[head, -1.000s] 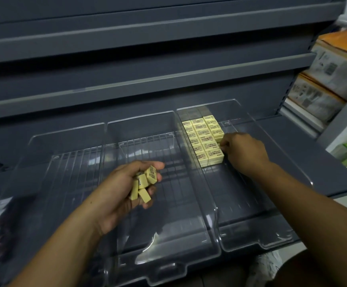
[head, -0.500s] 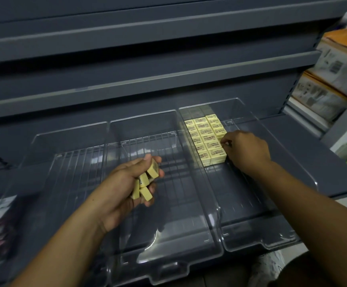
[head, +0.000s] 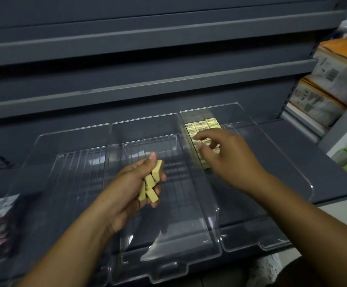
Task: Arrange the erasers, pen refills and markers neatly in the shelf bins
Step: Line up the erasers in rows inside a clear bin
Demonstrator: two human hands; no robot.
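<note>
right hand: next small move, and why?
Likely bring the right hand across to pinch one of the loose erasers the left hand grips: it hovers, seemingly empty, over the eraser rows in the right bin, whose near floor is bare.

A person's left hand grips a handful of yellow erasers above the middle bin of three clear plastic bins on a dark grey shelf. The blurred right hand, fingers loosely spread, hovers over neat rows of erasers in the right bin. Cardboard boxes stand at right.
</note>
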